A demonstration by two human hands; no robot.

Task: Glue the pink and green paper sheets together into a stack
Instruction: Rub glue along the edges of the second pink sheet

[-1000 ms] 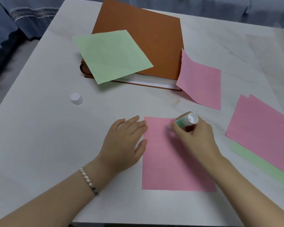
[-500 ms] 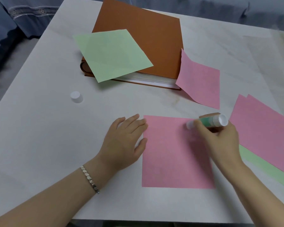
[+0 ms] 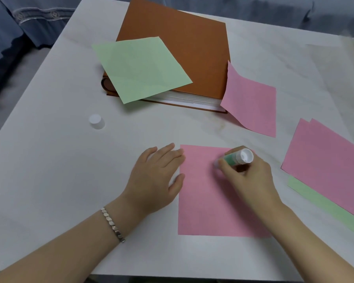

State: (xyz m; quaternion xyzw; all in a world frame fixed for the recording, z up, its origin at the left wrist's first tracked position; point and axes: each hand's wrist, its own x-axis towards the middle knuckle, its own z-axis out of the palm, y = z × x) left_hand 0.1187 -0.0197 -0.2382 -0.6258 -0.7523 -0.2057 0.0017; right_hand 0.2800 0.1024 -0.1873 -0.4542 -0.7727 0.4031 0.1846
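The person is wearing a slim silver metal bracelet (image 3: 112, 224) around the wrist just behind the left hand (image 3: 157, 178), its small hexagon-shaped links lying edge to edge and catching the light. Both forearms are showing bare to the edge of view, as is the right hand (image 3: 251, 180).

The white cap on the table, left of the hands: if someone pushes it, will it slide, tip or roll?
The white cap looks small and plastic, so it is probably light and would likely slide on the smooth table. If tipped, its round body may roll away.
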